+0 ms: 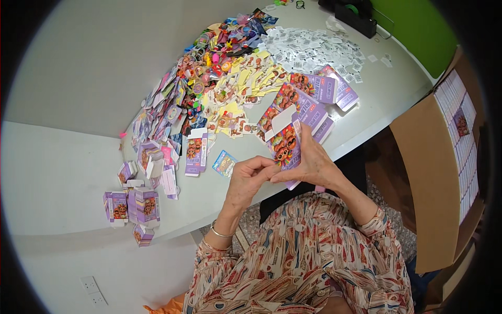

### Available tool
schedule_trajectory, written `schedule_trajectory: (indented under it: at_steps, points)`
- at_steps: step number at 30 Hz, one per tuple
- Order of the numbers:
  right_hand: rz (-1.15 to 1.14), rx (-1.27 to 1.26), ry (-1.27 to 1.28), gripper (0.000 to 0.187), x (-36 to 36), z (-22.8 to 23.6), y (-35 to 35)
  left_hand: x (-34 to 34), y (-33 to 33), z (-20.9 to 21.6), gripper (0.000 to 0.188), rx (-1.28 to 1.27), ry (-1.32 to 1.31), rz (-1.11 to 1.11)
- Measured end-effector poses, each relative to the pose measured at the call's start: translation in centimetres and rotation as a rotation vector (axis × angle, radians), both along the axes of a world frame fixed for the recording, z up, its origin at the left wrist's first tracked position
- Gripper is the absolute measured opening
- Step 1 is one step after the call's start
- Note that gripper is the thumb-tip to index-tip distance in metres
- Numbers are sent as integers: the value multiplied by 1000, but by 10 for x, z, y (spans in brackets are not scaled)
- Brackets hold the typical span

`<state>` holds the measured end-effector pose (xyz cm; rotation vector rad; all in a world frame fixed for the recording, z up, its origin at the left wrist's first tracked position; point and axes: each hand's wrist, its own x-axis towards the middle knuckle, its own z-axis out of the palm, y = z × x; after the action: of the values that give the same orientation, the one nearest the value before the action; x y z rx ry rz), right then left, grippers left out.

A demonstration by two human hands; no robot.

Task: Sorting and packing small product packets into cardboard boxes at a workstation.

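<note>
Folding is being carried out at frame centre: a purple carton [285, 144] is being pinched by both the left hand [246, 180] and right hand [314, 162]. Finished boxes [130, 204] are being gathered lower left; flat cartons [319, 89] are being left waiting upper centre.

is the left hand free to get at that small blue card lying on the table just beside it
Probably not yet: the blue card lies bare and near, but the left hand is busy pinching the purple box with the right hand.
</note>
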<state>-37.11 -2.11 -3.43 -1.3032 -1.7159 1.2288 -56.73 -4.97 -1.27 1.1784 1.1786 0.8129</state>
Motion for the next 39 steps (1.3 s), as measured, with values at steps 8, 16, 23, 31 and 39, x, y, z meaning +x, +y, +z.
schedule_trajectory:
  at_steps: [8,16,23,31,39]
  points:
    - [-25,-103,2,90,-7,0,-2,-9,1,-4,17,-21,-121,40]
    - [54,93,230,68,-5,-20,-3,18,-8,-11,54,319,-205,186]
    - [248,-125,410,55,11,-15,-3,-9,2,-29,46,113,-94,90]
    - [343,-247,427,56,20,-10,-12,-22,25,-9,65,3,-52,-397]
    - [459,-159,224,64,27,-10,-13,-21,28,8,92,61,237,-653]
